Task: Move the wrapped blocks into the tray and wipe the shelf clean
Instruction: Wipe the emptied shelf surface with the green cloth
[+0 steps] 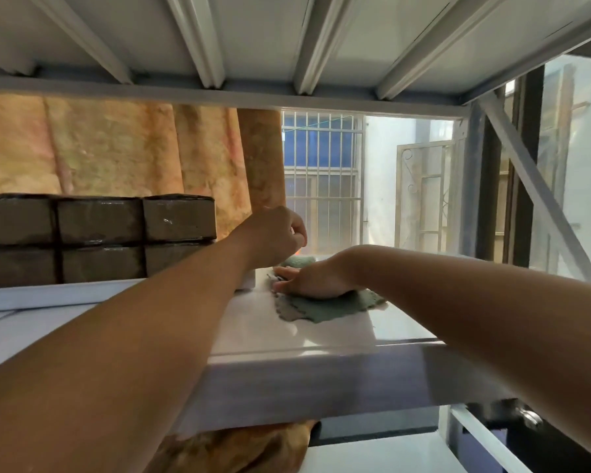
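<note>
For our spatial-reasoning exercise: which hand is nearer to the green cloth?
Right. The right hand lies flat on the green cloth; the left hand is curled, raised just above the cloth's far end.

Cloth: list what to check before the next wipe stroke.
1. Right hand flat on cloth: ok.
2. Cloth lies on shelf: ok.
3. Blocks stacked at left, off the cloth: ok.
4. All blocks inside tray: cannot tell.
5. Left hand raised above cloth, fingers curled; holding anything: cannot tell.
6. Shelf ahead of cloth clean: cannot tell.
</note>
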